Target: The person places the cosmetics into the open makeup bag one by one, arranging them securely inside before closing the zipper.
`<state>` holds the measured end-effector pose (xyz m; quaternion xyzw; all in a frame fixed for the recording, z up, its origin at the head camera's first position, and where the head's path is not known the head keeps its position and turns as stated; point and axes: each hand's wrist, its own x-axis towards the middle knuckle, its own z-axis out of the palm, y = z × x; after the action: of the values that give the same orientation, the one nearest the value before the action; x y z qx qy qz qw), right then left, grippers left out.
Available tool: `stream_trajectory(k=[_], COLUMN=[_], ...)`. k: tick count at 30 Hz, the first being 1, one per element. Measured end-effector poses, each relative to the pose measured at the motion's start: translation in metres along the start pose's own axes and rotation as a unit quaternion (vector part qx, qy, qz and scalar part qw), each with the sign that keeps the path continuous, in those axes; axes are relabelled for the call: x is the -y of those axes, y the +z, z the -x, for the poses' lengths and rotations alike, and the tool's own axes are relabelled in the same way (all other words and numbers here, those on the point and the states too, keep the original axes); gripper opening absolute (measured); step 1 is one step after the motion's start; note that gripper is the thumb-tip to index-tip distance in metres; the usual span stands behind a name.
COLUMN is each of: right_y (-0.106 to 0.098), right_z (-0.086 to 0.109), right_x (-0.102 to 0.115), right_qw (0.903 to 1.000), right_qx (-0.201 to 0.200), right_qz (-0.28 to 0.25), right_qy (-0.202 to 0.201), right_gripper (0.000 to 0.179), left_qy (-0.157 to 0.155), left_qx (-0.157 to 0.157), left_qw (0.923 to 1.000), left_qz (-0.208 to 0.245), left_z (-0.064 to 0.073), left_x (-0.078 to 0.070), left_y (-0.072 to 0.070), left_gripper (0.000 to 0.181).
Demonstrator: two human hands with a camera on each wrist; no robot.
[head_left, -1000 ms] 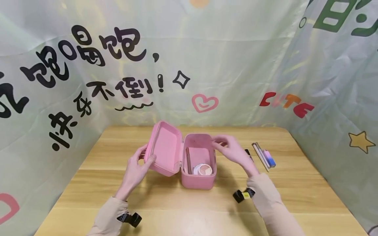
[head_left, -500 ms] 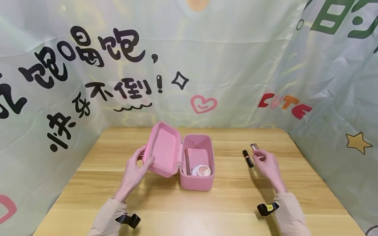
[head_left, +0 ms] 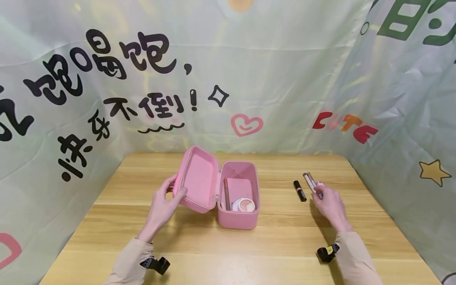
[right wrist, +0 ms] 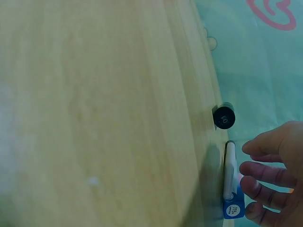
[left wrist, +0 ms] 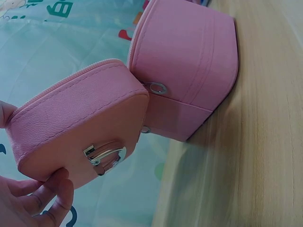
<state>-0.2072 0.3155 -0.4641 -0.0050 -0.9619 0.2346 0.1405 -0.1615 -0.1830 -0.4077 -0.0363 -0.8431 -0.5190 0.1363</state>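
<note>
A pink cosmetic case (head_left: 238, 221) stands with its lid (head_left: 198, 182) swung out to the left. My left hand (head_left: 162, 208) grips the lid's outer edge, thumb on one side and fingers on the other. Inside the case are a slim brown stick (head_left: 226, 194) and round compacts (head_left: 245, 205). Over on the right, my right hand (head_left: 331, 204) hovers with loosely bent fingers beside slim pen-like tubes (head_left: 309, 182) and a small blue-and-pink item (right wrist: 234, 210). Its fingers are spread, pinching nothing in the right wrist view. The hand partly covers these items in the head view.
A black lipstick-like tube (head_left: 299, 191) lies on the wooden table (head_left: 278, 253) between the case and my right hand. A printed cloth backdrop (head_left: 278, 79) surrounds the table at the back and sides.
My right hand has moved from the case's right rim over to the slim tubes, then slightly further right and nearer to me. The left hand still holds the lid in place.
</note>
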Motion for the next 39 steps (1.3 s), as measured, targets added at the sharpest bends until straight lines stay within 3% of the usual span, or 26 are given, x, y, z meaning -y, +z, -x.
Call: stream_trajectory(k=[8, 22, 39], right_y=[0.000, 0.003, 0.007], right_z=[-0.005, -0.014, -0.018], right_x=[0.002, 0.004, 0.006], right_qw=[0.9993, 0.9983, 0.9973], right_qx=[0.024, 0.033, 0.032], right_qz=[0.027, 0.047, 0.064], right_qy=[0.004, 0.006, 0.015], right_gripper=[0.030, 0.030, 0.013], left_qy=[-0.001, 0.000, -0.001], left_qx=[-0.002, 0.000, -0.001], left_qw=[1.0000, 1.0000, 1.0000], left_qz=[-0.002, 0.004, -0.004], left_z=[-0.001, 0.000, -0.001], left_x=[0.000, -0.001, 0.001], left_y=[0.000, 0.000, 0.000], left_gripper=[0.058, 0.058, 0.058])
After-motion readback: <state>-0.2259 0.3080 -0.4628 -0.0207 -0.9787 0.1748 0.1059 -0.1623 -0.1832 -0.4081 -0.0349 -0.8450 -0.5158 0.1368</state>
